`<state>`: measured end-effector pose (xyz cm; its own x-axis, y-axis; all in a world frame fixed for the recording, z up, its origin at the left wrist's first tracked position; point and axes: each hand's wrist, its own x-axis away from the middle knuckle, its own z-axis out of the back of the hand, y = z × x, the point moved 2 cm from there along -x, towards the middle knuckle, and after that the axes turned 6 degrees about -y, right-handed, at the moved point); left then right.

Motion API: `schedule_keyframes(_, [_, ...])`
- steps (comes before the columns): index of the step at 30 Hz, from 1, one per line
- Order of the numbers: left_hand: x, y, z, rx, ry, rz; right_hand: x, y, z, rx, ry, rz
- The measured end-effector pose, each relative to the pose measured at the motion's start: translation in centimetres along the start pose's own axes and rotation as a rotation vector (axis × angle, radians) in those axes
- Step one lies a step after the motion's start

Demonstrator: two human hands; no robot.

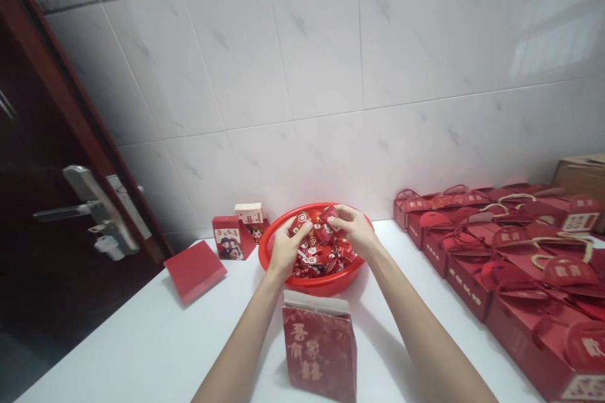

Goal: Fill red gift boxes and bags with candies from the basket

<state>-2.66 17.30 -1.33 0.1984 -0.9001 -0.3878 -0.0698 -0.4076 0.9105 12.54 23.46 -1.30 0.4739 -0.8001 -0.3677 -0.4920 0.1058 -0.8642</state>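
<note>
Both my hands are over a red plastic basket (326, 291) heaped with wrapped candies (326, 258) in red wrappers. My left hand (286, 245) is closed on a red wrapped candy (301, 220) at the basket's left side. Between the fingers of my right hand (354, 230), a darker red wrapped candy (329, 214) is pinched above the basket's right side. Standing upright between my forearms is a red paper gift box (319, 352) with gold characters and a pale top edge; what is inside it is hidden.
Rows of red gift boxes (472, 277) with handles fill the right side, a cardboard box (581, 176) behind them. Two small printed boxes (231, 239) and a flat red card (196, 271) lie left on the white table (142, 340). A tiled wall rises behind; a door is left.
</note>
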Motion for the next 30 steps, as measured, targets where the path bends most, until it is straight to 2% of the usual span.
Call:
schedule_keyframes(9, [1.6, 2.8, -0.4, 0.048, 0.087, -0.041, 1.8, -3.3, -2.2, 0.127, -0.165, 0.045])
schedule_keyframes(14, [3.0, 5.0, -1.0, -0.006, -0.001, -0.004, 2.9, -5.4, -3.0, 0.252, -0.166, 0.143])
schedule_keyframes(17, [4.0, 6.3, 0.1, -0.09, -0.022, -0.058, 4.0, -6.9, -3.5, 0.363, -0.149, 0.2])
schedule_keyframes(19, [4.9, 7.3, 1.3, -0.177, -0.091, -0.09, 4.9, -8.1, -3.7, 0.438, -0.139, 0.238])
schedule_keyframes(22, [6.7, 8.6, 2.5, -0.362, -0.384, -0.047, 6.3, -9.8, -4.0, 0.535, -0.133, 0.287])
schedule_keyframes(24, [8.0, 9.0, 2.7, -0.514, -0.577, 0.007, 7.2, -10.9, -4.1, 0.583, -0.129, 0.317])
schedule_keyframes(25, [8.5, 8.9, 2.5, -0.577, -0.636, 0.028, 7.6, -11.3, -4.1, 0.607, -0.133, 0.33])
schedule_keyframes(27, [9.2, 8.3, 2.0, -0.654, -0.658, 0.062, 8.5, -12.0, -4.2, 0.656, -0.153, 0.34])
schedule_keyframes(30, [9.3, 6.7, 1.1, -0.643, -0.581, 0.097, 9.6, -12.7, -4.5, 0.741, -0.198, 0.316])
